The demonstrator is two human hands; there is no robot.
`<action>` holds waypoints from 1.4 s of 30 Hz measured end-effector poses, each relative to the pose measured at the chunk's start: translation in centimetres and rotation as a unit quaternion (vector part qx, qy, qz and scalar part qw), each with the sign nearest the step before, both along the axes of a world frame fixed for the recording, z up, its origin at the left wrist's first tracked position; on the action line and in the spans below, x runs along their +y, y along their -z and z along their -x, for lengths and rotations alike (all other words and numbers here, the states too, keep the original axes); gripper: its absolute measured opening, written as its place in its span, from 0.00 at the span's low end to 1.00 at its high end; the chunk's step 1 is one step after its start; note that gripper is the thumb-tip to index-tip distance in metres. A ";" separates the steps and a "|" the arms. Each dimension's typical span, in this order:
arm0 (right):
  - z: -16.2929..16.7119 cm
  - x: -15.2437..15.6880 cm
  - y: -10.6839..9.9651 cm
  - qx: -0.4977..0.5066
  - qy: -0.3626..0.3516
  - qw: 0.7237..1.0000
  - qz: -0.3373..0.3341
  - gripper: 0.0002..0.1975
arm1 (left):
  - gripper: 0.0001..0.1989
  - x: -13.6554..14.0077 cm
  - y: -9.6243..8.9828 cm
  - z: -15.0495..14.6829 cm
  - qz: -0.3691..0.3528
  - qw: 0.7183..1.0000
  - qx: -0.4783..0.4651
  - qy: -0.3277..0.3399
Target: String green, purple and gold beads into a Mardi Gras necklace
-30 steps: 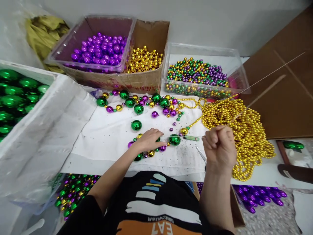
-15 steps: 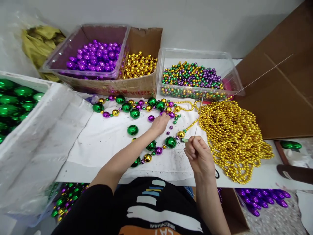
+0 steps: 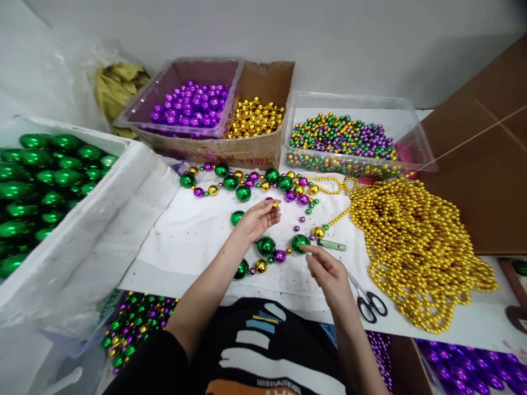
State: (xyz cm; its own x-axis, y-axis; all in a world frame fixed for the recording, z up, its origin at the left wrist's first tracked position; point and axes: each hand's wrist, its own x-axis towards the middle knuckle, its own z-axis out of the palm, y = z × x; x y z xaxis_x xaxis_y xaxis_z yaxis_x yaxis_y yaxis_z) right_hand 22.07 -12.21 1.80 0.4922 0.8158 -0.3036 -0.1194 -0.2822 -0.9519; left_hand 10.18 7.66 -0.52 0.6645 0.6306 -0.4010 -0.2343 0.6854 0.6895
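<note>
Left hand (image 3: 263,218) has come back from those purple balls and the right hand (image 3: 328,270) has dropped lower, so I'd guess bead and thread are being worked together now. Left fingertips are pinching a small gold bead (image 3: 275,205), shiny and round, above the white cloth (image 3: 164,249). Right fingers look pinched on the thin pale thread (image 3: 289,222), which slants up to the bead; can't tell if it's through. Glossy green, purple and gold strand (image 3: 280,256) lies just below.
</note>
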 end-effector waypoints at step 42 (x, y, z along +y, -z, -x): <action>1.2 -0.9 -1.6 -0.091 -0.046 0.993 0.056 0.18 | 0.09 -1.6 -1.1 2.0 0.046 0.988 -0.061 -0.131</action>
